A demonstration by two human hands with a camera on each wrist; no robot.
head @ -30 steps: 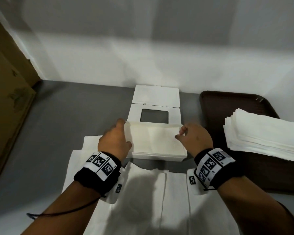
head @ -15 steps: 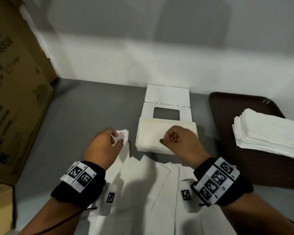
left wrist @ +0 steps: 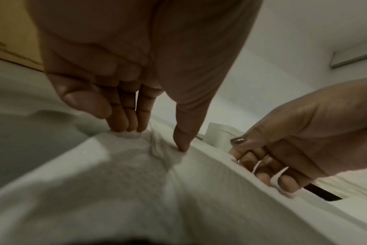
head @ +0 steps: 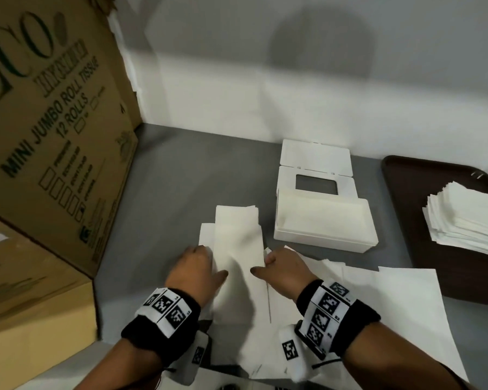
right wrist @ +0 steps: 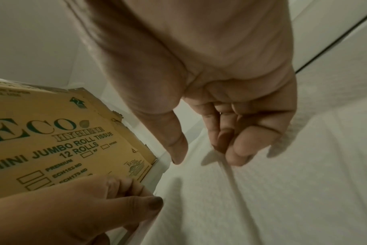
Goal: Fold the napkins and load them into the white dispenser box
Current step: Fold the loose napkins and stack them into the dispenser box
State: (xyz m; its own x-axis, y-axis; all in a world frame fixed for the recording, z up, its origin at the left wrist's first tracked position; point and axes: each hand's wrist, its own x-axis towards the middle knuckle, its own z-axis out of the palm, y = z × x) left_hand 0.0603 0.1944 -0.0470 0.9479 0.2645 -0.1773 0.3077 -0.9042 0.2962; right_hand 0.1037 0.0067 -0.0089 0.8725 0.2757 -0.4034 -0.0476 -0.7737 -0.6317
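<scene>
While both hands sit at the lower centre of the head view, a long folded napkin (head: 237, 266) lies between them on the grey table (head: 181, 192). The left hand (head: 193, 273) pinches the napkin's left edge, fingertips (left wrist: 126, 127) and thumb pressing into the paper. The right hand (head: 283, 273) grips the right edge with curled fingers (left wrist: 262, 167). More loose napkins (head: 392, 305) spread toward the lower right. The white dispenser box (head: 324, 229) stands just right of centre, already filled with napkins, its lid (head: 316, 170) lying open behind it. At far right a napkin stack (head: 468, 218) rests on a brown tray (head: 406, 178); cardboard boxes (head: 54, 122) fill the upper left
</scene>
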